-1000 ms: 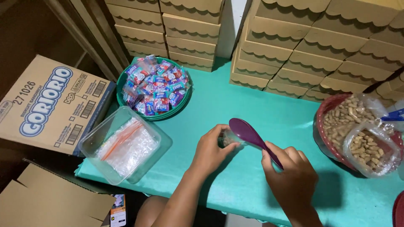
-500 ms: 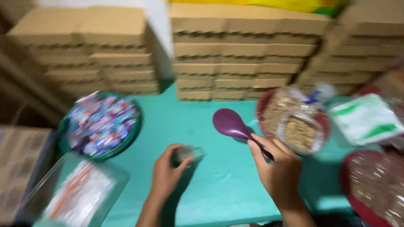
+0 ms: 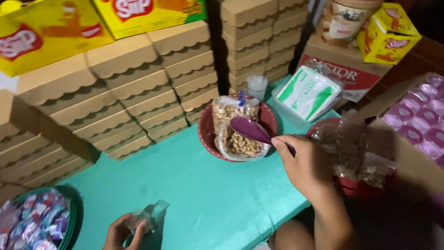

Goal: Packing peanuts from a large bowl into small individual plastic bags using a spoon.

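I'm gripping a purple spoon (image 3: 252,130) in my right hand (image 3: 303,164), fingers clenched on its handle, bowl hovering over the open bag of peanuts (image 3: 235,132) sitting in the red bowl (image 3: 206,132). My left hand (image 3: 124,231) is pinching a small clear plastic bag (image 3: 147,218), low over the teal table (image 3: 199,185). Green bowl of wrapped candies (image 3: 34,222) is sitting far left; stacked tan boxes (image 3: 129,88) behind.

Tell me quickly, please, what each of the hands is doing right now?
Left hand: closed on a small clear plastic bag.
Right hand: closed on a purple spoon, over the peanut bowl.
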